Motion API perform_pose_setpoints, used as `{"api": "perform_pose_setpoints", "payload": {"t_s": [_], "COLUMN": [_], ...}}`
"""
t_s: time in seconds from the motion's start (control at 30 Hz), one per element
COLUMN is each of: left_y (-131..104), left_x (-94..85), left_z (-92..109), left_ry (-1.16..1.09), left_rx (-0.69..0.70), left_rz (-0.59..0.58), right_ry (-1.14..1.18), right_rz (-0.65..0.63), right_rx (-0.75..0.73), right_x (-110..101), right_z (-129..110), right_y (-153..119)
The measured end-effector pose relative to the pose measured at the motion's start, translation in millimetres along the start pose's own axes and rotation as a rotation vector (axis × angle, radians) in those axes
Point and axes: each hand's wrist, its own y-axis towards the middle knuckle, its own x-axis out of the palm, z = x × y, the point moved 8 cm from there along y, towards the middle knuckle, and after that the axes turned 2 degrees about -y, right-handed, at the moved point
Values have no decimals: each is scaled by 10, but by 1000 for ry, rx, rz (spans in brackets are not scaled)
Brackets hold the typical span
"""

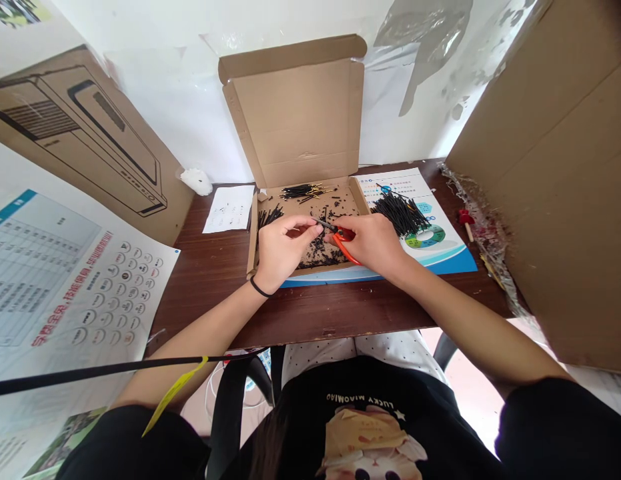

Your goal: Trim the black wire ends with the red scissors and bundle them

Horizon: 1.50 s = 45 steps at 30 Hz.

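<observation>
One orange-handled tool (pixel 347 251) in right hand (pixel 379 243)

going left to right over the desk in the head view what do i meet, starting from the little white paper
Small white sheet → left hand → orange-handled tool → right hand → loose pile of thin black pieces → small red-topped object.

we see smooth plastic tool handles (pixel 347 251), a matt cardboard box (pixel 300 127) and a slightly glossy wood-look surface (pixel 310 310).
</observation>
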Motion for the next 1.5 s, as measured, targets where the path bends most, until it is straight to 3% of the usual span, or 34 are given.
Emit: {"api": "perform_pose_setpoints", "payload": {"t_s": [0.13,0.3,0.4,0.5,0.73,1.0,1.5], "left_y": [14,4,-27,-50,-59,-74,-78], "left_x": [57,276,356,361,337,323,347], "left_z": [-114,-407,-463,-427,-317,-281,-185], "left_ry": [-149,-572,-657,-675,-728,-747,-686], "left_rx": [-110,-356,-410,-407,-400,-364,-280], "left_rz": [-28,-122,-173,-187,-196,-228,-309], "right_ry": [76,634,919,1060,1188,1173,1196], "right_rz": [-3,-93,-129,-138,-221,-274,-245], "right_rx": [23,109,121,120,145,152,119], "right_x": [43,170,240,276,373,423,428], "right_z": [68,121,80,50,27,-9,2], "right_y": [19,63,80,83,54,38,17]}}
